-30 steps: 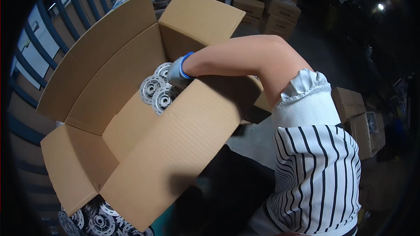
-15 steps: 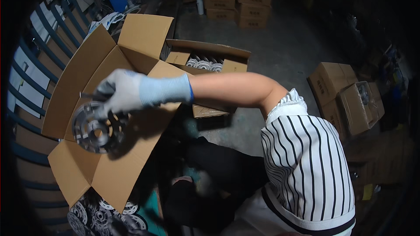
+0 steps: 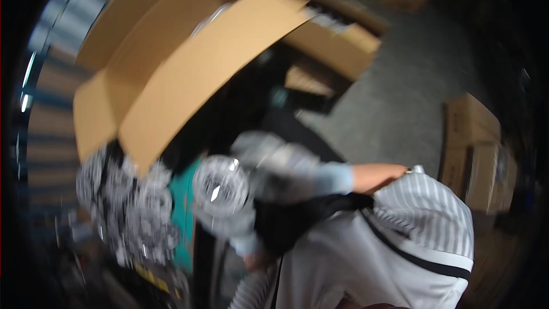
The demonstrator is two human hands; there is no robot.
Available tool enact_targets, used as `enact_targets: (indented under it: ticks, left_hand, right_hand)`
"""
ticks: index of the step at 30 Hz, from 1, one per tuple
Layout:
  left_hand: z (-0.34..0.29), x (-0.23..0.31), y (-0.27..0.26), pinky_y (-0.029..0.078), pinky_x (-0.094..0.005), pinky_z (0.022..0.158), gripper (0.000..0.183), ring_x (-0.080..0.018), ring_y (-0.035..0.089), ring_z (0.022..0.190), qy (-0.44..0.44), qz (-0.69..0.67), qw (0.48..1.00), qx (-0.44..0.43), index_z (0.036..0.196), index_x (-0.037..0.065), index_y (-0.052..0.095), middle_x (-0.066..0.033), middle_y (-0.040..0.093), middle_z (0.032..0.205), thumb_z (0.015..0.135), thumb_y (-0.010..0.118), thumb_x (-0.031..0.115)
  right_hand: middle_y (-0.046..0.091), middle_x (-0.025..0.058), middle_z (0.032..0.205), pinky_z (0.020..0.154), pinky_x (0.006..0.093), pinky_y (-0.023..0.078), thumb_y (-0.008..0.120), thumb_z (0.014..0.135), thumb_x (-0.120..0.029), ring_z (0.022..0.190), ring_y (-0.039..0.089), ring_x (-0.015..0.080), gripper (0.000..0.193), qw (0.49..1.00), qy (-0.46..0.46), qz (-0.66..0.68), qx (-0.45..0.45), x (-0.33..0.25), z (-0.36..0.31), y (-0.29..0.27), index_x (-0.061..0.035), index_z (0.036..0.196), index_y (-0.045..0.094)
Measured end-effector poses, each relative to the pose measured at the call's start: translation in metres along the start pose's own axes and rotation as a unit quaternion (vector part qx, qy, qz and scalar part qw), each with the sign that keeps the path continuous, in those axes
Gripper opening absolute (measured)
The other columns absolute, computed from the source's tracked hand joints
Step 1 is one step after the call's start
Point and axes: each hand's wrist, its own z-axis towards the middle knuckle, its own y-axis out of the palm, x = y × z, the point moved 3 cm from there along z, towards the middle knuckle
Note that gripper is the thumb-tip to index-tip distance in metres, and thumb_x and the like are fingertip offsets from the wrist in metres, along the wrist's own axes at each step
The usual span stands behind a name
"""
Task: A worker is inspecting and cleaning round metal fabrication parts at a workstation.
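The picture is heavily blurred by motion. My right hand (image 3: 274, 163), in a grey glove with a blue cuff, grips a round silvery metal disc part (image 3: 220, 191) low in the middle. My left hand (image 3: 247, 247) shows only as a pale cuff right under that part, apparently touching it; its grip is hidden. A big open cardboard box (image 3: 171, 74) stands above and to the left, flaps spread. A heap of similar metal discs (image 3: 128, 209) lies at lower left, just left of the held part.
A teal object (image 3: 183, 212) sits between the heap and the held disc. Another open carton (image 3: 334, 46) is behind, and stacked closed cartons (image 3: 474, 149) stand at the right on a grey concrete floor (image 3: 394, 103). Blue shelving runs along the left rim.
My right hand has carried the metal disc from beside the big box down and right, close to my body. The view has swung down, and my left hand has come in beneath the part.
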Motion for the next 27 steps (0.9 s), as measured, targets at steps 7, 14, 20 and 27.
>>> enact_targets:
  ticks: [7, 14, 20, 27]
  left_hand:
    - [-0.005, -0.007, 0.021, 0.045, -0.0452, 0.096, 0.066, -0.0277, 0.054, 0.108, 0.029, -0.011, 0.997, 0.068, 0.119, 0.002, 0.054, -0.0128, 0.058, 0.116, 0.085, 0.045, 0.057]
    - [-0.022, 0.011, -0.015, 0.043, -0.0377, 0.081, 0.071, -0.0267, 0.055, 0.093, 0.293, 0.813, 0.487, 0.126, 0.115, -0.002, 0.049, -0.0119, 0.06, 0.103, 0.069, 0.077, 0.044]
    - [-0.014, 0.013, 0.029, 0.039, -0.0431, 0.085, 0.038, -0.0271, 0.061, 0.087, 0.353, 0.863, 0.351, 0.081, 0.096, 0.009, 0.07, -0.0062, 0.069, 0.096, 0.072, 0.073, 0.039]
    - [-0.012, 0.017, 0.032, 0.037, -0.0425, 0.075, 0.037, -0.0294, 0.056, 0.076, 0.377, 0.866, 0.318, 0.087, 0.091, 0.011, 0.071, -0.0041, 0.069, 0.092, 0.072, 0.073, 0.042]
  right_hand:
    - [0.068, 0.0069, 0.086, 0.038, 0.0152, 0.032, 0.044, 0.1, -0.033, 0.042, 0.045, 0.0023, 0.043, 0.851, 0.334, 0.402, 0.047, 0.007, -0.031, -0.004, 0.0046, 0.118, 0.055]
    - [0.067, 0.0047, 0.084, 0.04, 0.0172, 0.029, 0.042, 0.101, -0.029, 0.04, 0.038, 0.0027, 0.038, 0.844, 0.361, 0.397, 0.0, 0.003, -0.03, 0.02, 0.0015, 0.118, 0.057]
    - [0.067, 0.0047, 0.082, 0.039, 0.0176, 0.029, 0.042, 0.101, -0.027, 0.039, 0.039, 0.0029, 0.036, 0.848, 0.363, 0.387, -0.003, 0.007, -0.035, 0.021, 0.002, 0.114, 0.059]
    - [0.069, 0.0063, 0.083, 0.038, 0.0156, 0.031, 0.042, 0.101, -0.023, 0.041, 0.043, 0.0018, 0.035, 0.835, 0.362, 0.414, -0.015, 0.009, -0.037, 0.024, 0.0044, 0.114, 0.059]
